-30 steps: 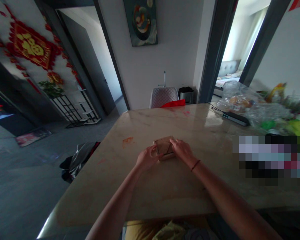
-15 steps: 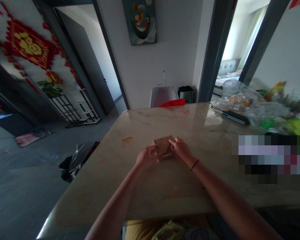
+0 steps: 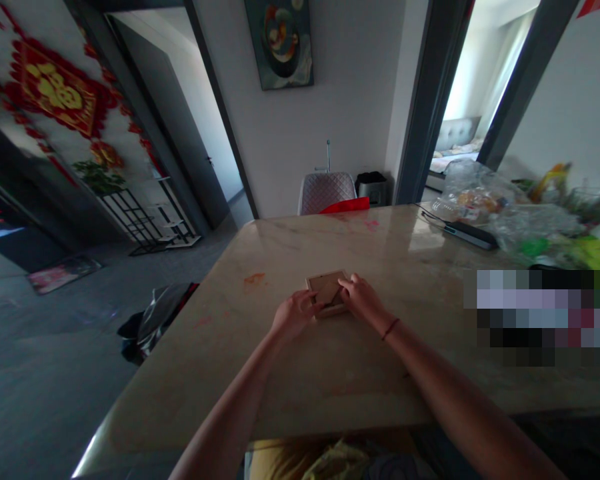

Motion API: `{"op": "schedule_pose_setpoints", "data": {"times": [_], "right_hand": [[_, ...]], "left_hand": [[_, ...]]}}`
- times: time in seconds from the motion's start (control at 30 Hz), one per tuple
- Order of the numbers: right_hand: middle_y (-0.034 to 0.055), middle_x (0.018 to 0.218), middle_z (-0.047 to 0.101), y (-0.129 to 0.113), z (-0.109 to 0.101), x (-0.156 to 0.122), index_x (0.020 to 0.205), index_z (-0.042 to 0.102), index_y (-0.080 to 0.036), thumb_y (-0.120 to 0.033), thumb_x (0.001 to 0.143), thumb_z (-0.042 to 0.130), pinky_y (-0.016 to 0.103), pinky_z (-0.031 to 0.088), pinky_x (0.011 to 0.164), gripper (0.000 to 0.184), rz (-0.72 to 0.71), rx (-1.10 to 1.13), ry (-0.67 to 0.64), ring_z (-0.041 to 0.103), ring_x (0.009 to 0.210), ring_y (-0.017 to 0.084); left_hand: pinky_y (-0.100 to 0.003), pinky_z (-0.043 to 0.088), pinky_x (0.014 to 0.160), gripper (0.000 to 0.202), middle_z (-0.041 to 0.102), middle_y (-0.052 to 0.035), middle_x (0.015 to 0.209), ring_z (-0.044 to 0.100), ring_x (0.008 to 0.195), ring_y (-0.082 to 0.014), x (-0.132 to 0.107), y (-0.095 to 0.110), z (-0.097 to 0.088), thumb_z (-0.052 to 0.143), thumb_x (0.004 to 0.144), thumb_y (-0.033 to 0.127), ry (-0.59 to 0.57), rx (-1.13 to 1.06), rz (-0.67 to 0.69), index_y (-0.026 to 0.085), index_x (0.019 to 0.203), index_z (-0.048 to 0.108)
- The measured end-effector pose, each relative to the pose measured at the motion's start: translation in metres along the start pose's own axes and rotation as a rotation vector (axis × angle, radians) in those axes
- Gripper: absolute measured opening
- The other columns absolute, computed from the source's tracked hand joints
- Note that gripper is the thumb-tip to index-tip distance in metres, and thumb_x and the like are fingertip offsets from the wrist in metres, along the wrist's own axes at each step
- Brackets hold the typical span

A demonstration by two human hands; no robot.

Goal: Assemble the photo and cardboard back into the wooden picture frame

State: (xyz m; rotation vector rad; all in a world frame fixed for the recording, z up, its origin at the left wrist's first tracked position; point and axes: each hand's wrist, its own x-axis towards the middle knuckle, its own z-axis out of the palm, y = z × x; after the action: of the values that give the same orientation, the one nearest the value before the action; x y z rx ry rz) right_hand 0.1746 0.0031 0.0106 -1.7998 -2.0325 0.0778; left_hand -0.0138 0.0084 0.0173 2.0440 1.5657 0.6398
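A small, shallow wooden tray (image 3: 323, 277) lies on the table, with a flat brown piece (image 3: 327, 288) in it, set at a slant. Dark gaps show beside the piece. From the left, my left hand (image 3: 294, 313) reaches over the tray's near corner, its fingers bent together on the piece's lower left edge. My right hand (image 3: 363, 298), with a dark band on the wrist, pinches the piece at its right end. My fingers hide parts of the tray's sides and of the piece.
The marbled table (image 3: 290, 373) carries an orange stain left of the tray. On the right lie a long dark device (image 3: 471, 235) with a cord, clear plastic bags (image 3: 480, 193) and a blurred-out patch. A quilted chair (image 3: 327, 190) stands at the far edge.
The flat brown piece has turned slightly in the tray. My left fingers have drawn closer together on it; my right hand has barely moved.
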Motion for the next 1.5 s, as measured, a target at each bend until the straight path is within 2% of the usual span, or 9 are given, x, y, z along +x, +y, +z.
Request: {"op": "schedule_pose_setpoints", "data": {"times": [0.13,0.27,0.47,0.6,0.7,0.8,0.9,1.17,1.5], "right_hand": [[0.0126,0.097,0.059,-0.001,-0.002,-0.001,0.114,0.061,-0.017,-0.019,0.084,0.039,0.027,0.042,0.075,0.037,-0.003,0.014,-0.004,0.057,0.085,0.018],[0.0124,0.098,0.059,0.001,-0.002,-0.002,0.112,0.062,-0.018,-0.024,0.082,0.043,0.027,0.043,0.075,0.036,0.042,0.062,0.017,0.058,0.087,0.019],[0.011,0.102,0.063,0.019,0.008,0.008,0.111,0.062,-0.015,-0.026,0.079,0.049,0.028,0.043,0.081,0.036,0.079,0.396,0.008,0.059,0.09,0.017],[0.0056,0.084,0.069,0.037,0.013,0.017,0.103,0.064,-0.016,-0.021,0.078,0.047,0.026,0.046,0.067,0.031,0.183,0.585,0.0,0.062,0.073,0.015],[0.0072,0.081,0.07,0.043,0.009,0.018,0.087,0.068,-0.016,-0.024,0.077,0.05,0.024,0.046,0.065,0.022,0.238,0.576,0.054,0.063,0.073,0.016],[0.0075,0.078,0.07,0.042,0.003,0.013,0.074,0.069,-0.017,-0.024,0.075,0.053,0.025,0.045,0.065,0.017,0.204,0.518,0.038,0.065,0.074,0.017],[0.0077,0.077,0.071,0.036,-0.002,0.007,0.071,0.069,-0.018,-0.022,0.073,0.055,0.026,0.045,0.066,0.015,0.168,0.432,0.059,0.065,0.074,0.019],[0.0087,0.077,0.072,0.025,-0.008,0.001,0.07,0.071,-0.018,-0.021,0.071,0.056,0.026,0.045,0.062,0.016,0.161,0.364,0.082,0.066,0.073,0.021],[0.0077,0.089,0.07,0.022,0.011,0.0,0.064,0.068,-0.018,-0.021,0.07,0.057,0.027,0.047,0.071,0.012,0.196,0.409,0.262,0.065,0.081,0.019]], "left_hand": [[-0.026,0.044,0.086,0.047,0.063,-0.0052,0.115,0.059,0.105,-0.0201,0.003,-0.006,0.002,0.059,0.074,0.048,-0.005,-0.058,-0.012,0.026,0.115,0.06],[-0.025,0.042,0.09,0.042,0.058,-0.0039,0.123,0.057,0.108,-0.0194,0.004,-0.009,0.005,0.062,0.073,0.044,0.01,-0.043,0.005,0.027,0.11,0.063],[-0.03,0.041,0.093,0.04,0.056,-0.0046,0.127,0.054,0.112,-0.0229,0.001,-0.003,0.001,0.056,0.077,0.047,-0.017,0.094,0.007,0.028,0.111,0.064],[-0.029,0.041,0.093,0.033,0.053,-0.0027,0.13,0.054,0.111,-0.0209,-0.001,0.001,-0.002,0.048,0.084,0.042,-0.028,0.186,0.056,0.029,0.11,0.064],[-0.028,0.042,0.091,0.033,0.055,-0.0021,0.127,0.057,0.108,-0.0189,-0.001,0.001,0.0,0.048,0.085,0.038,0.021,0.159,0.056,0.029,0.113,0.061],[-0.027,0.044,0.087,0.046,0.058,-0.0047,0.124,0.059,0.104,-0.0194,0.0,-0.001,0.002,0.054,0.081,0.04,0.05,0.1,0.037,0.027,0.124,0.052],[-0.028,0.044,0.084,0.055,0.06,-0.0065,0.121,0.059,0.104,-0.0205,0.002,-0.005,0.003,0.06,0.076,0.041,0.056,0.005,-0.008,0.024,0.127,0.049],[-0.029,0.044,0.085,0.053,0.064,-0.0106,0.113,0.059,0.104,-0.0224,0.005,-0.011,0.008,0.062,0.073,0.042,0.059,-0.083,-0.04,0.02,0.121,0.056],[-0.027,0.046,0.082,0.042,0.067,-0.0064,0.108,0.062,0.099,-0.0195,0.004,-0.01,0.012,0.063,0.073,0.036,0.053,-0.183,-0.008,0.023,0.113,0.061]]}}
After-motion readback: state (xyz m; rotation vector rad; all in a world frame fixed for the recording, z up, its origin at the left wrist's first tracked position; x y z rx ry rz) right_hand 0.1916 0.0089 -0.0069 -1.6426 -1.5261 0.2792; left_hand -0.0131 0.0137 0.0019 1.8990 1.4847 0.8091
